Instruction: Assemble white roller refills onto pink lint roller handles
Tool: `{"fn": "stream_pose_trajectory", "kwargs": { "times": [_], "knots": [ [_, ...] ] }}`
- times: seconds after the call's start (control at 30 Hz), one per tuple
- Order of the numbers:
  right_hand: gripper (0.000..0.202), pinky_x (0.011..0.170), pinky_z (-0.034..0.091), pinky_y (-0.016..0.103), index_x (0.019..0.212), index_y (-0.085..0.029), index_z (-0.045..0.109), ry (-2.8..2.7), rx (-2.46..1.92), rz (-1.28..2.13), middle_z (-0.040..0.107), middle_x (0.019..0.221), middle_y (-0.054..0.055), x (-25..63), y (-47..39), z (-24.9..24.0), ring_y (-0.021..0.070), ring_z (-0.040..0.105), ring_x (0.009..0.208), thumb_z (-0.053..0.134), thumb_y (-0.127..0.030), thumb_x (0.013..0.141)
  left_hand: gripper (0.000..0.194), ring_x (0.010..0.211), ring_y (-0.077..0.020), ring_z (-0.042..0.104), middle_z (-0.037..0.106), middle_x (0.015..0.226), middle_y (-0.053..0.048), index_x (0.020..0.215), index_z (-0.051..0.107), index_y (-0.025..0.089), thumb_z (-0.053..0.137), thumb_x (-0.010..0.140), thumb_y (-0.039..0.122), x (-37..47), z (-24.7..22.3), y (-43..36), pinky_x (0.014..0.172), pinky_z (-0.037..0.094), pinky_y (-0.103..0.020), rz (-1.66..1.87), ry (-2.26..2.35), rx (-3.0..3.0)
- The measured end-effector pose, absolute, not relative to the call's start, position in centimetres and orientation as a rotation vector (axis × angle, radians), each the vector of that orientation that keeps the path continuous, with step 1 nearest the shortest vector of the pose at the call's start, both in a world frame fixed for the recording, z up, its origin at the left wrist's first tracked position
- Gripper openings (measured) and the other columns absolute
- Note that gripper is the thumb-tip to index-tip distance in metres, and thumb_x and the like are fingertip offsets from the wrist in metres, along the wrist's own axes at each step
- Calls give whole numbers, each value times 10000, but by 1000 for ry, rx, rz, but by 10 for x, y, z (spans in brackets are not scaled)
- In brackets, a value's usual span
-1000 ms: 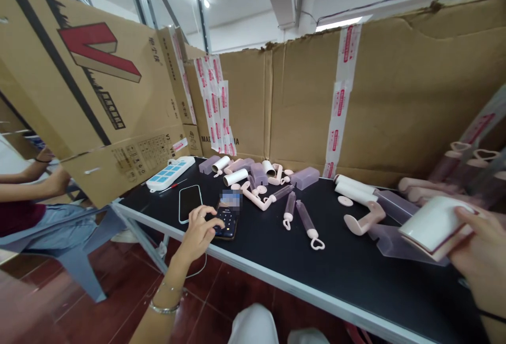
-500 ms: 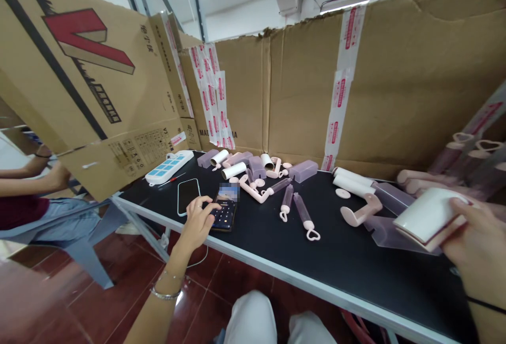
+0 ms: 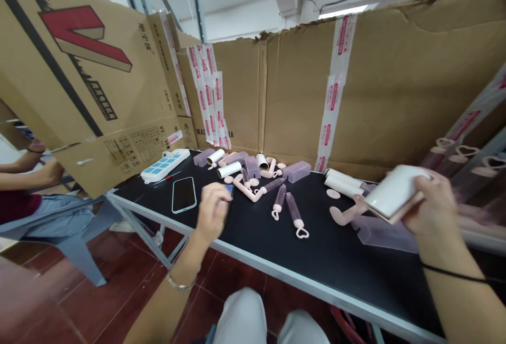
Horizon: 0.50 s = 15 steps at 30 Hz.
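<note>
My left hand (image 3: 213,208) is closed around a dark smartphone (image 3: 228,192), which is tilted up on its edge, mostly hidden behind the fingers. A second phone with a pale blue case (image 3: 184,195) lies flat to the left of that hand. At the right, my right hand (image 3: 435,208) grips a glossy white roll (image 3: 397,191) above the table, with a pinkish edge along its underside. Below and beside the roll are a pink bent handle (image 3: 348,211), a translucent purple cover (image 3: 381,233) and white rolls (image 3: 343,182).
Purple tubes with heart-shaped loops (image 3: 296,215) lie mid-table; several pink handles, rolls and purple covers (image 3: 296,171) are piled at the back. A white power strip (image 3: 165,166) sits far left. Cardboard walls (image 3: 237,91) stand behind the black table (image 3: 276,252). Another person's arm (image 3: 31,167) shows at left.
My left hand has gone from tapping the flat phone to gripping it and tilting it up. My right hand has brought the white roll leftward and up.
</note>
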State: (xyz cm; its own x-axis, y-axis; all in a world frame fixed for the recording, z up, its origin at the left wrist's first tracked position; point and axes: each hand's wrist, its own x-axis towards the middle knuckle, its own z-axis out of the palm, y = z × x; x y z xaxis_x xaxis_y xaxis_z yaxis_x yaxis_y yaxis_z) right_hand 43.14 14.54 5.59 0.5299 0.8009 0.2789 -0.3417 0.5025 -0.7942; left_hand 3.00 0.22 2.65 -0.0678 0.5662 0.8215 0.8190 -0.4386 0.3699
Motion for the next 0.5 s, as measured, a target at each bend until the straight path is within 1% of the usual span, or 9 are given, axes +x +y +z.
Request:
{"fn": "stream_pose_trajectory", "kwargs": {
  "times": [0.07,0.1,0.13,0.17,0.23,0.27,0.33,0.4,0.5],
  "knots": [
    [485,644,458,275,885,-205,550,-856,-690,792,612,815,-22,408,156,73,138,558,703,749,-289,451,277,1019,-218,547,627,944,-67,911,581,211,419,902,436,82,50,28,995,391,-410,-1394,-1294,-2323],
    [486,657,446,255,904,-204,544,-917,-677,792,611,842,-24,396,161,78,128,555,732,759,-302,478,261,1058,-226,544,632,1000,-73,975,578,210,491,868,431,107,60,43,1018,378,-417,-1359,-1222,-2442],
    [495,676,441,246,926,-205,540,-964,-673,798,611,872,-24,384,164,79,123,555,763,768,-316,501,308,1101,-237,534,624,1073,-89,1052,564,204,522,847,431,129,66,59,1041,364,-430,-1384,-1189,-2509],
    [503,698,442,249,945,-210,534,-992,-671,801,610,899,-24,373,165,76,125,556,790,774,-339,522,408,1175,-250,506,588,1189,-117,1163,523,192,535,839,441,148,70,73,1066,349,-439,-1418,-1212,-2581],
    [514,760,449,263,974,-223,527,-988,-674,769,600,937,-26,354,163,59,134,560,845,776,-384,555,689,1275,-298,451,471,1366,-187,1345,378,153,594,787,495,175,68,94,1065,359,-476,-1476,-1390,-2697],
    [496,783,452,271,988,-233,528,-950,-688,756,592,966,-26,347,161,47,138,560,866,763,-414,590,806,1287,-325,445,425,1410,-211,1397,310,142,628,754,508,182,63,100,1051,371,-501,-1448,-1489,-2761],
    [444,816,463,298,1017,-260,529,-922,-765,815,588,1004,-22,337,155,21,151,566,892,727,-446,666,922,1253,-364,482,417,1423,-220,1446,233,150,675,710,486,189,47,103,1004,406,-535,-1340,-1626,-2871],
    [435,857,468,336,1053,-275,531,-1010,-789,850,595,1029,-13,332,149,3,169,576,916,708,-463,703,921,1172,-362,548,479,1375,-209,1454,218,164,687,703,421,191,30,99,944,449,-515,-1351,-1716,-2919],
    [493,910,458,386,1113,-256,531,-1228,-804,766,601,1068,24,329,141,-3,203,582,964,691,-500,716,819,1052,-304,607,590,1236,-179,1387,329,140,706,696,366,195,12,96,885,482,-427,-1680,-1848,-2954]
  ]
}}
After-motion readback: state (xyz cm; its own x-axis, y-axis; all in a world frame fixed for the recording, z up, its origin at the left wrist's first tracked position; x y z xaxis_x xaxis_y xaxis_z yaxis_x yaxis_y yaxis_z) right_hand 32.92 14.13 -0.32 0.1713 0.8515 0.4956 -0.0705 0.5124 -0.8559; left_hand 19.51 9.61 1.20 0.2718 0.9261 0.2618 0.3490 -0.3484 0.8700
